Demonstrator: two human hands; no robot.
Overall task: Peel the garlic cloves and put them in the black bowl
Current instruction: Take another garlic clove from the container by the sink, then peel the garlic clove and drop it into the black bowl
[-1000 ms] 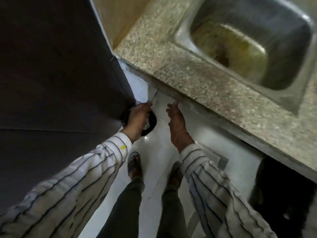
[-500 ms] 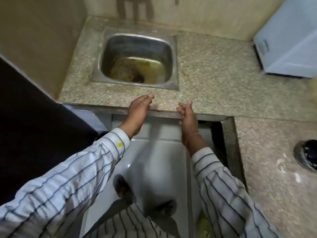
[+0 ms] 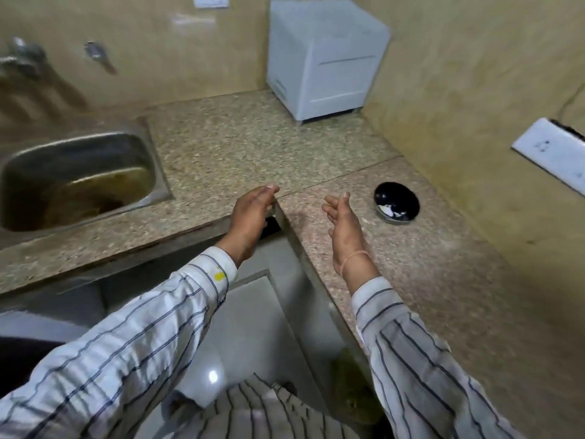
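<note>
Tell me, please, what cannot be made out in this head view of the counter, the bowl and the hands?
All in the head view:
- Black bowl: the white bits inside are too small to tell cloves from skins.
- Left hand: its own back hides the palm; contact with the counter edge is unclear.
- Steel sink: cut off by the left edge.
- Tap: blurred.
- Wall socket plate: cut off by the right edge.

The counter is speckled stone, dull and grainy. The sink is metal, a bit shiny, with brown stains inside. The bowl is black and glossy. The sleeves are striped cloth. The floor is smooth and shiny.
</note>
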